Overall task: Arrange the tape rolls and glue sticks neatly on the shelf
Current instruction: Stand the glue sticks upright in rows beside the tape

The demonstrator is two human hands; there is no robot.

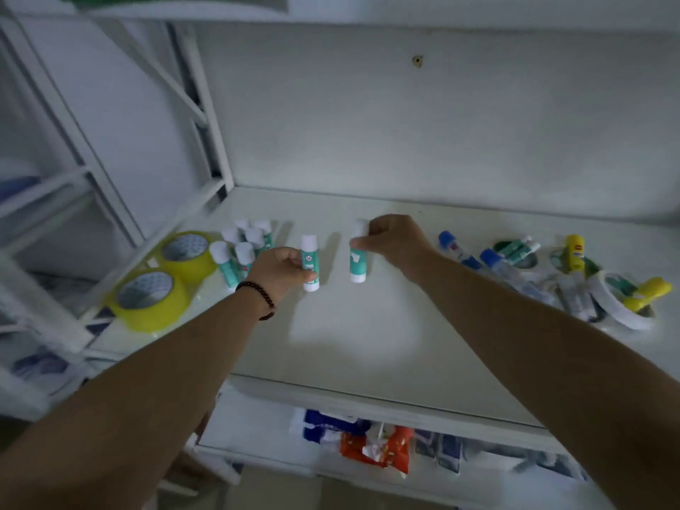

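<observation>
My left hand grips an upright teal and white glue stick on the white shelf. My right hand holds a second teal glue stick upright a little to the right. Several matching glue sticks stand grouped at the left. Two yellow tape rolls lie flat beside that group. At the right a jumble holds blue-capped glue sticks, yellow glue sticks and white tape rolls.
The white back wall rises behind the shelf, and a white frame post stands at the left. Below the shelf's front edge a lower shelf holds blue and orange packets.
</observation>
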